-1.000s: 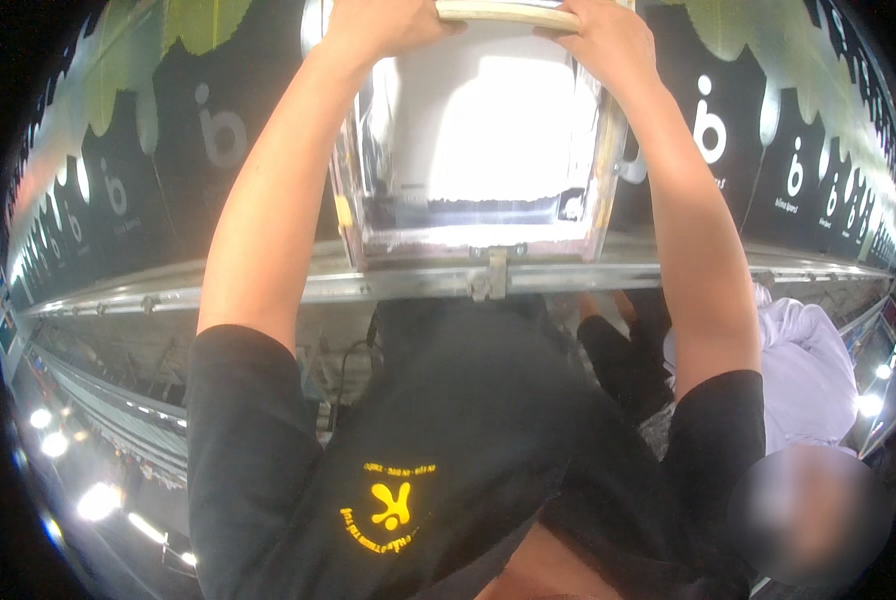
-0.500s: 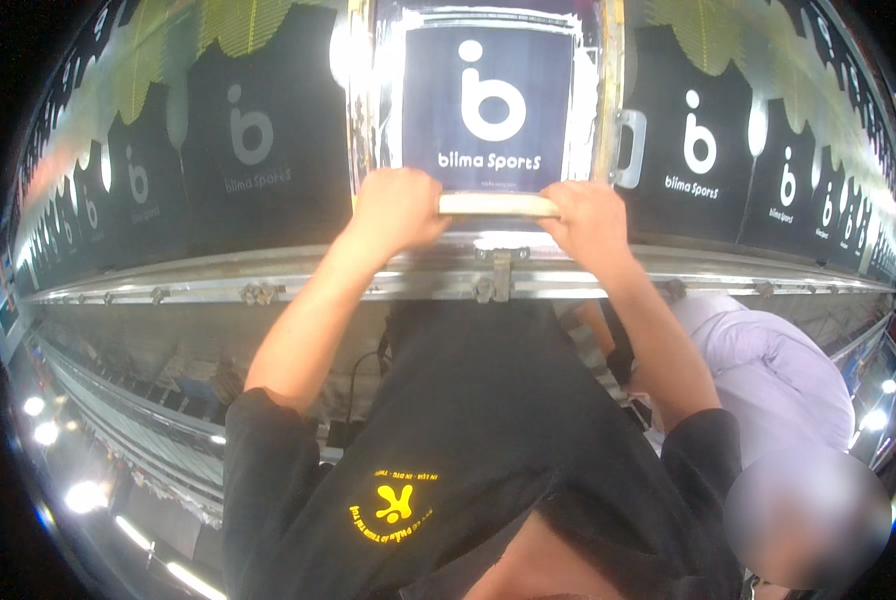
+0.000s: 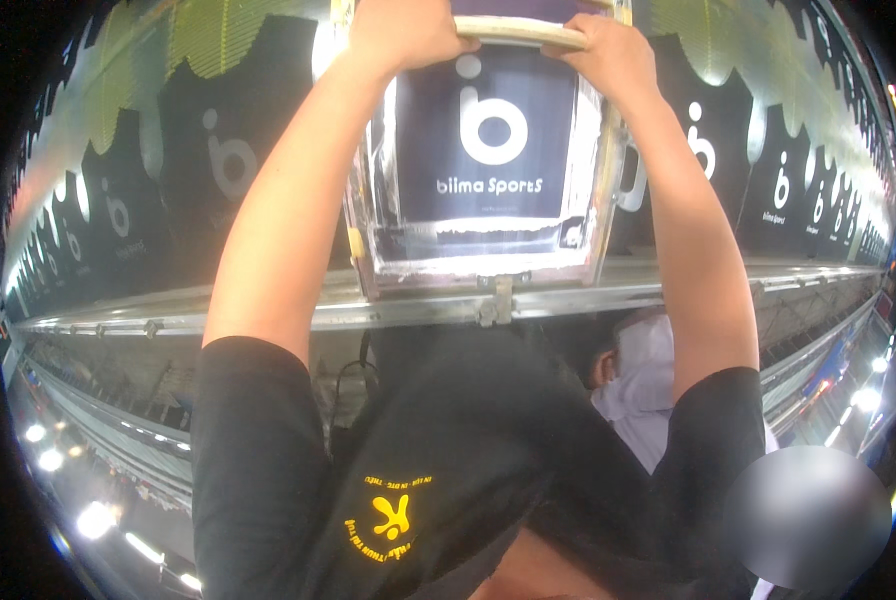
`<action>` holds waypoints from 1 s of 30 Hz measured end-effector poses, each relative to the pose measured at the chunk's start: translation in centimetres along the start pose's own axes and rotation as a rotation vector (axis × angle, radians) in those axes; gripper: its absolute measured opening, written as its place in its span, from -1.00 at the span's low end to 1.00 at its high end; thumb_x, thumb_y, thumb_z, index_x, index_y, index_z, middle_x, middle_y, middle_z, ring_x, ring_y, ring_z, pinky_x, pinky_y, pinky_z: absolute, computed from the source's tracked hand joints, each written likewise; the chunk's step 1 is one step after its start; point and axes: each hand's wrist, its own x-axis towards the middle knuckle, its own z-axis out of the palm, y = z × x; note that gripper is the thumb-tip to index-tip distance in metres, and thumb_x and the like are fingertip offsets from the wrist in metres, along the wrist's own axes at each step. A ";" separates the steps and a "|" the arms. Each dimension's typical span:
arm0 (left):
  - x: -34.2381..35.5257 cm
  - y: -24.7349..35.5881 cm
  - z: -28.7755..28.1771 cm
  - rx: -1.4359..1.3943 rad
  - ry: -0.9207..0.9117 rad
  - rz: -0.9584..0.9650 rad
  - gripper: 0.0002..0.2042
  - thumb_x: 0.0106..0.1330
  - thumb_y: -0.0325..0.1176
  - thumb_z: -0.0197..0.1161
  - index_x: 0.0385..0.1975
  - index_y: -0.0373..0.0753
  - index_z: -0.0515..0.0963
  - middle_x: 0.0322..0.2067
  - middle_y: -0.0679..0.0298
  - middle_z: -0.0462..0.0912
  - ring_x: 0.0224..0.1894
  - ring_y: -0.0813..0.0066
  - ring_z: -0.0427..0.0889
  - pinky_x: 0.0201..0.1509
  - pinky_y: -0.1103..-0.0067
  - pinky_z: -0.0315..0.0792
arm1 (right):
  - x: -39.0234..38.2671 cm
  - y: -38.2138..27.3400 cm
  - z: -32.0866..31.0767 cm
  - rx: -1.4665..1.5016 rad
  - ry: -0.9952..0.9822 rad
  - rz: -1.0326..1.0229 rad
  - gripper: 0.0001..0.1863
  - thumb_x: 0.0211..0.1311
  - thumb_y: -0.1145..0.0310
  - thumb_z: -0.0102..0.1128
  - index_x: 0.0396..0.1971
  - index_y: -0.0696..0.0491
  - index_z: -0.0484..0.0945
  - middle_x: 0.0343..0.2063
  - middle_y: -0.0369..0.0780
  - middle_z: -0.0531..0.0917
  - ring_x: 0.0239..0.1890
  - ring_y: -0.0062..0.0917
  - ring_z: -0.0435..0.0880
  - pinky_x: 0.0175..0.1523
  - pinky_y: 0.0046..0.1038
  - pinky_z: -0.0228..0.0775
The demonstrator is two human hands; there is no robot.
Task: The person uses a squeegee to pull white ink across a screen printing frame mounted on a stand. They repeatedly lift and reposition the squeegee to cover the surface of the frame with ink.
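My left hand (image 3: 400,34) and my right hand (image 3: 614,60) are both closed around the ends of a pale squeegee (image 3: 520,32). It lies crosswise over the far part of a screen-printing frame (image 3: 609,215). Through the mesh a dark panel (image 3: 428,130) shows a white round emblem and lettering. White ink (image 3: 468,266) is smeared along the near edge and sides of the mesh. A grey loop handle (image 3: 632,180) sticks out on the frame's right side, partly behind my right forearm. The squeegee's blade edge is hidden from here.
Black garment pieces (image 3: 203,120) with white prints lie in a row on the long table, left and right of the frame. A metal rail (image 3: 408,312) with a clamp (image 3: 496,302) runs along the near edge. A person in a pale shirt (image 3: 638,385) is close by at the lower right.
Both hands have moved the squeegee away from me, from the frame's near edge to its far part, and my arms are straighter. The pale-shirted person has shifted, partly behind my right arm.
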 end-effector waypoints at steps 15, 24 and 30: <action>-25.0 7.0 6.7 -0.189 -0.086 0.090 -0.73 0.06 -0.19 0.54 -0.31 -0.19 0.74 -0.39 0.14 0.78 -0.30 0.07 0.82 -0.15 0.23 0.66 | -25.3 -3.4 5.5 0.154 0.168 -0.263 -0.67 -0.11 0.38 0.62 -0.30 -0.04 0.68 -0.43 -0.27 0.70 -0.31 -0.29 0.72 -0.12 -0.22 0.54; -6.1 2.6 -4.0 -0.089 -0.344 -0.032 -0.53 0.28 0.20 0.46 -0.28 -0.17 0.85 -0.38 0.06 0.84 -0.27 0.05 0.86 -0.15 0.22 0.70 | -7.2 -0.5 -1.4 0.044 0.001 -0.104 -0.68 0.25 -0.08 0.52 -0.19 -0.19 0.82 -0.36 -0.25 0.78 -0.27 -0.26 0.77 -0.15 -0.22 0.58; 1.2 -1.4 1.2 0.005 -0.081 0.044 -0.47 0.21 0.26 0.40 -0.32 -0.18 0.85 -0.40 0.01 0.83 -0.27 -0.06 0.85 -0.13 0.15 0.71 | 1.2 0.2 -0.7 0.013 -0.026 -0.009 -0.65 0.22 -0.09 0.54 -0.18 -0.16 0.82 -0.34 -0.25 0.79 -0.21 -0.25 0.79 -0.10 -0.20 0.59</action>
